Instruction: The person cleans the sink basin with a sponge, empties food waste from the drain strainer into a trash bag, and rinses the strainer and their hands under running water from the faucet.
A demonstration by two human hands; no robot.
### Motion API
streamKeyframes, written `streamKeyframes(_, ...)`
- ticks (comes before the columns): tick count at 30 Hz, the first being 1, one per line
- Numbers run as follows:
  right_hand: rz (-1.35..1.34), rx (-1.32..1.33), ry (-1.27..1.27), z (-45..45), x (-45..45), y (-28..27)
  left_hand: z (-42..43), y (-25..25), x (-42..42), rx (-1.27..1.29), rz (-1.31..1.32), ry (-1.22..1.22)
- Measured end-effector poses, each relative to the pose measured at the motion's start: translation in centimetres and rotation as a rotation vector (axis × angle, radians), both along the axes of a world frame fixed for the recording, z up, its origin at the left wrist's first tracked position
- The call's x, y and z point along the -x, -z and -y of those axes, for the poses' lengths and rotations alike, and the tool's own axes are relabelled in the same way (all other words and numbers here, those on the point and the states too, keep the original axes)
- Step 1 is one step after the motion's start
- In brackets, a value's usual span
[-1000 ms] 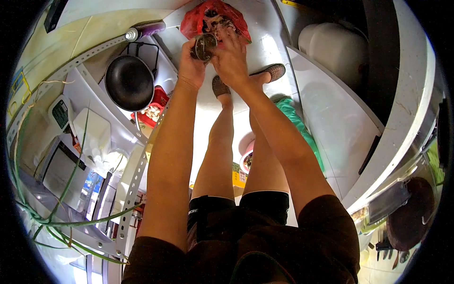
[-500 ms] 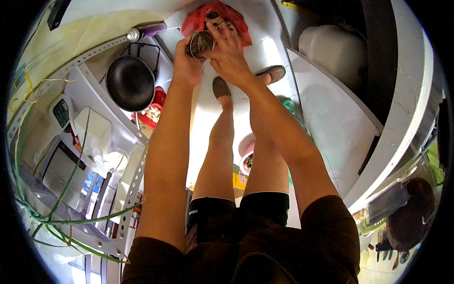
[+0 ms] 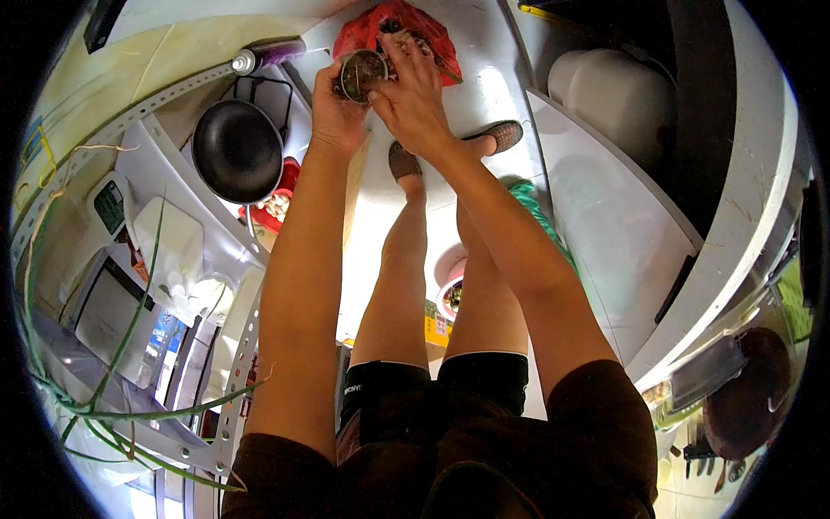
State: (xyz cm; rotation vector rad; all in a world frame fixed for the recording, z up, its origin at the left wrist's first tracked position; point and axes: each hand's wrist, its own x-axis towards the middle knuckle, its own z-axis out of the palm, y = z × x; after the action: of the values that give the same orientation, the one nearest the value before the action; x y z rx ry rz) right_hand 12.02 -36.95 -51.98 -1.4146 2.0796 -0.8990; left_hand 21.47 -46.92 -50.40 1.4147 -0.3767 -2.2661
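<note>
My left hand (image 3: 335, 117) is closed around a small round cup-like container (image 3: 362, 76) with a pale, shiny rim. Dark, greenish-brown bits show inside, and a thin light line runs across its mouth. My right hand (image 3: 415, 99) is beside it on the right, fingers stretched out and thumb by the rim; whether the palm presses on it I cannot tell. Beyond both hands a red plastic bag (image 3: 439, 48) lies spread open on the floor, with dark scraps in it, partly hidden by my right fingers.
On the left, a black frying pan (image 3: 238, 151) hangs by a shelf near a red bag of garlic-like pieces (image 3: 277, 205). A pink bowl (image 3: 452, 281) stands between my legs. White cabinet doors (image 3: 605, 208) line the right. Green leaves (image 3: 160, 413) reach in from lower left.
Both hands and the container have shifted slightly up and left. The container's mouth shows a little differently, and the right fingers have drawn closer together.
</note>
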Motion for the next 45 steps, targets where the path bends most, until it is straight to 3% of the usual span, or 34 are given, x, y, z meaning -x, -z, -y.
streamKeyframes(3, 0.087, 0.156, 0.101, 0.5, -0.5, 0.2, -0.2, 0.4, -0.1, -0.01, -0.025, 0.027)
streamKeyframes(6, 0.131, 0.107, 0.042, 0.8, -1.1, -0.3, -0.4, 0.8, -0.1, -0.009, -0.086, 0.03)
streamKeyframes(12, -0.01, 0.044, -0.126, -0.1, 0.8, -0.8, 0.3, 0.8, -0.7, -0.001, -0.056, 0.014)
streamKeyframes(18, -0.067, 0.093, 0.044, 0.7, 1.1, -0.2, -0.1, 0.3, -0.4, 0.051, -0.069, 0.053)
streamKeyframes(21, -0.142, 0.046, -0.02, 0.4, 0.6, 0.3, 0.1, 0.4, -0.2, 0.082, -0.052, 0.031)
streamKeyframes(30, 0.294, 0.074, 0.277, 1.7, -1.0, 2.2, -0.8, 0.3, 0.0, 0.135, 0.058, 0.181)
streamKeyframes(45, 0.054, 0.066, 0.172, 2.5, -0.8, 1.5, -1.1, 0.4, 0.1, 0.189, 0.099, 0.134)
